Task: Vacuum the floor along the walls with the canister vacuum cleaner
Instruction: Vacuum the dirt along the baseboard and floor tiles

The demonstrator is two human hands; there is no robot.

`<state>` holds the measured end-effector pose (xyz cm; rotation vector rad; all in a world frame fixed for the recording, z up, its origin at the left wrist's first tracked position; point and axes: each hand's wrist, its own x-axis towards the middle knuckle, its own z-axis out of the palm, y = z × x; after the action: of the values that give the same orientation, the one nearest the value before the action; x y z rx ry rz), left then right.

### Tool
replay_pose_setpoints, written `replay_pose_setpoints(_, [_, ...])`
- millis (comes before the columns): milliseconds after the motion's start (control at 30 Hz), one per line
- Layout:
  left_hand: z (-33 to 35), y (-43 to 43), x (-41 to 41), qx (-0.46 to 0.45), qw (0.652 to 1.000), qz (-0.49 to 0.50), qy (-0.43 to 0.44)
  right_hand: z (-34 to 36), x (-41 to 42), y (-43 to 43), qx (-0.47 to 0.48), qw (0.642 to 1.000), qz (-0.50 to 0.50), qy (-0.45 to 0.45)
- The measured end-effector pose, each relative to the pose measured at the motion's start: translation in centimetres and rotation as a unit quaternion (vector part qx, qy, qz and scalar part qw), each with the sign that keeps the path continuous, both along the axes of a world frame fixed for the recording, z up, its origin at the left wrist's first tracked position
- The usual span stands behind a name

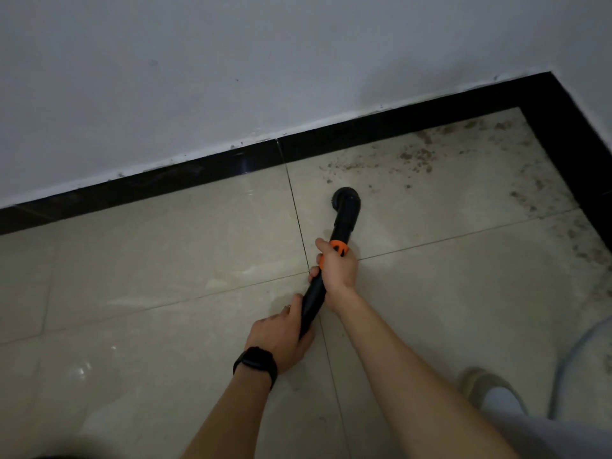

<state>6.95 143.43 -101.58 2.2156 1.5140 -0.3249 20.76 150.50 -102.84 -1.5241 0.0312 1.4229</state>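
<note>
A black vacuum wand (342, 223) with an orange collar (339, 247) points at the floor, its round brush nozzle (346, 197) resting on a beige tile a short way from the black skirting (198, 175). My right hand (337, 270) grips the wand just below the orange collar. My left hand (281, 336), with a black watch on its wrist, holds the wand's lower black end. Brown dirt (414, 157) lies scattered on the tile beyond the nozzle, toward the corner. The canister itself is out of sight.
A white wall (231, 77) runs above the skirting, which turns a corner at the right (569, 134). More dirt (576, 236) lines the right skirting. A pale hose or cable (576, 352) curves at the lower right beside my shoe (480, 382).
</note>
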Motion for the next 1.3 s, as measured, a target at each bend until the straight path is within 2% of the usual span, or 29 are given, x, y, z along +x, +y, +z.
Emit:
replay_pose_setpoints(433, [-0.3, 2.4, 1.0, 0.029, 0.999, 0.033, -0.009, -0.3, 0.2, 3.7, 0.015, 1.0, 0.022, 0.006])
replay_pose_setpoints(667, [-1.0, 3.5, 0.9, 0.04, 0.998, 0.047, -0.021, -0.7, -0.1, 5.2, 0.008, 0.998, 0.03, -0.063])
replay_pose_setpoints(933, [-0.9, 5.2, 1.2, 0.051, 0.996, 0.07, -0.023, -0.9, -0.2, 7.3, 0.017, 0.997, 0.045, -0.066])
replay_pose_setpoints(1300, [-0.5, 6.8, 0.4, 0.021, 0.984, 0.173, -0.046, -0.6, -2.7, 10.6, 0.021, 0.993, 0.081, -0.079])
